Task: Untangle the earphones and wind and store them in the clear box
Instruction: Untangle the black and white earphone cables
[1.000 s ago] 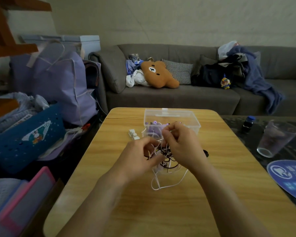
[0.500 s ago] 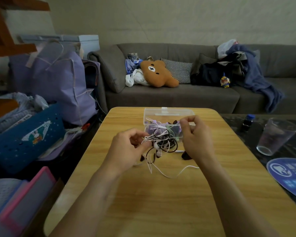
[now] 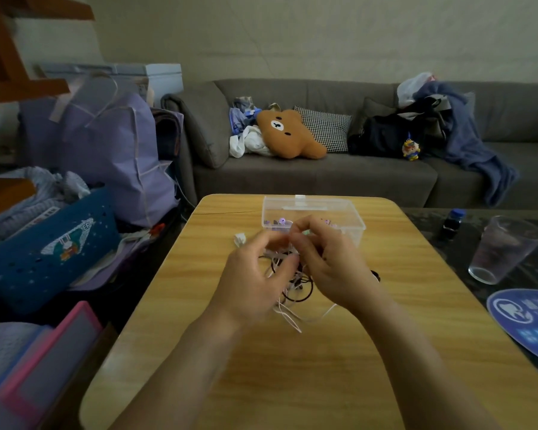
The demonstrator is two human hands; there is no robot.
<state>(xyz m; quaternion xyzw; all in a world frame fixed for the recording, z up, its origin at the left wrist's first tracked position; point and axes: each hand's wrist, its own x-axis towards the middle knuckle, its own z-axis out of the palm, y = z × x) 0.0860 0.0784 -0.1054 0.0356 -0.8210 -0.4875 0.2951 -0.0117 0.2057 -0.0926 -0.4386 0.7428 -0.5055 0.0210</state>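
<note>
At mid-frame we see the left hand (image 3: 255, 274) and right hand (image 3: 330, 268) pinching the tangled black-and-white earphone cords (image 3: 292, 290); the clear plastic box (image 3: 351, 218) sits just above them on the wooden counter (image 3: 385, 336).

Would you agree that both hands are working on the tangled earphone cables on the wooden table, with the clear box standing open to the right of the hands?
Not quite: in the head view the clear box stands beyond the hands, not to their right. The rest holds: the left hand and right hand both pinch the tangled earphone cables over the wooden table, and the box is open.
</note>
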